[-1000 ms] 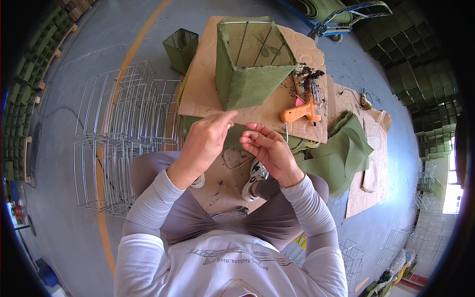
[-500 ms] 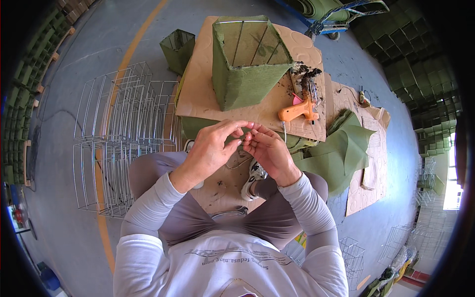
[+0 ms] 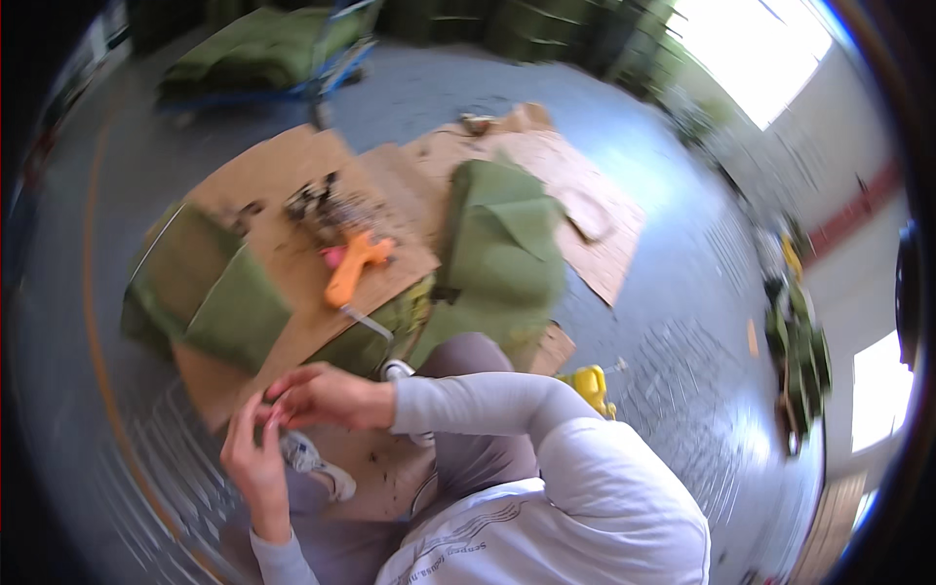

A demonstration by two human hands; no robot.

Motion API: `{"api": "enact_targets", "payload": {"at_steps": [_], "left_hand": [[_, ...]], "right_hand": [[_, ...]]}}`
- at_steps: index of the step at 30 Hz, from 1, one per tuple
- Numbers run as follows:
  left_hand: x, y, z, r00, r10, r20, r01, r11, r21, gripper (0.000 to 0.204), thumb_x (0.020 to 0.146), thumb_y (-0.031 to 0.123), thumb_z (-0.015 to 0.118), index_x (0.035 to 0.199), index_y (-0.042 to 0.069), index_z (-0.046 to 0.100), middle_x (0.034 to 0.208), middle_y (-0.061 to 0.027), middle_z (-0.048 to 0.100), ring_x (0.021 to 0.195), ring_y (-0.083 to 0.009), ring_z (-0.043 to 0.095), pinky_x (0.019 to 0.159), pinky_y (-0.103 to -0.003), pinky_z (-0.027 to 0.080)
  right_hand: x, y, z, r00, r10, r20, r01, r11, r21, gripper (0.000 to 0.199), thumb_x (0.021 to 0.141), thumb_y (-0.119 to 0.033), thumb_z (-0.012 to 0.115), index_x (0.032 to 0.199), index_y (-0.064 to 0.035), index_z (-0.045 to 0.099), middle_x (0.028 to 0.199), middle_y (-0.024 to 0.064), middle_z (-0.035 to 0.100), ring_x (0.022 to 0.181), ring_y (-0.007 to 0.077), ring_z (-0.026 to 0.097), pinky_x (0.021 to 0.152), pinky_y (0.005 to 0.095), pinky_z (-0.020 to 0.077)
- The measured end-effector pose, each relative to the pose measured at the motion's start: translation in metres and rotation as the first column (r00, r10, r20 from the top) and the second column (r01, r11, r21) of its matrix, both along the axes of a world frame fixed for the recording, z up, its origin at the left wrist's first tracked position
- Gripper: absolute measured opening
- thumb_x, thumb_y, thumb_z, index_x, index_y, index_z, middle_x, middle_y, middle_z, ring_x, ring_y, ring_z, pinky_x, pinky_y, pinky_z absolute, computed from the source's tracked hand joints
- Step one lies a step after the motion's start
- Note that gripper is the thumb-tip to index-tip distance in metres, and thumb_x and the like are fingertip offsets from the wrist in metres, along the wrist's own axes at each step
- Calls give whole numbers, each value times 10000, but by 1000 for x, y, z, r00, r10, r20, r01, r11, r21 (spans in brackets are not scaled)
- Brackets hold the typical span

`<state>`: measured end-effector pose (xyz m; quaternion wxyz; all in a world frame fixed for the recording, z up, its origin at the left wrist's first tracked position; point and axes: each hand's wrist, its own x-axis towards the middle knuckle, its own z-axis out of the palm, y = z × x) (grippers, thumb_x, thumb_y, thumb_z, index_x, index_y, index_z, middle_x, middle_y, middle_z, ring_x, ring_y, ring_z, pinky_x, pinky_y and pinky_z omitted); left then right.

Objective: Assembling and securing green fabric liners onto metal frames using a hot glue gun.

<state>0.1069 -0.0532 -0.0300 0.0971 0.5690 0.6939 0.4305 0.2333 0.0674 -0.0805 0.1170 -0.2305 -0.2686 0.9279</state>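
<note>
L hand (image 3: 255, 458), R hand (image 3: 327, 395), fingers touching, item hidden

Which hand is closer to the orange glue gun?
The right hand. It is just below the orange glue gun, toward the person, not touching it. The left hand is lower and farther left, fingertips meeting the right hand's.
</note>
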Motion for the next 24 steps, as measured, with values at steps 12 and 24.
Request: {"api": "enact_targets", "payload": {"at_steps": [12,24], "left_hand": [[1,-2,-1,994,-8,-109,12,999,35,302,881,-38,642,1183,-28,623,914,-128,596,816,-233,632,718,-357,524],[-21,6,-21,996,-77,-39,68,977,-204,362,901,-63,587,1259,-12,604,1105,-183,637,916,-237,664,774,-361,535]], "right_hand": [[-4,-6,5,992,-8,-128,-11,989,-148,143,902,45,532,1029,-21,531,937,89,671,814,152,666,722,288,563],[-1,8,11,969,-223,-105,230,971,67,199,884,-10,567,1080,-13,530,888,55,644,839,139,642,738,282,541]]}}
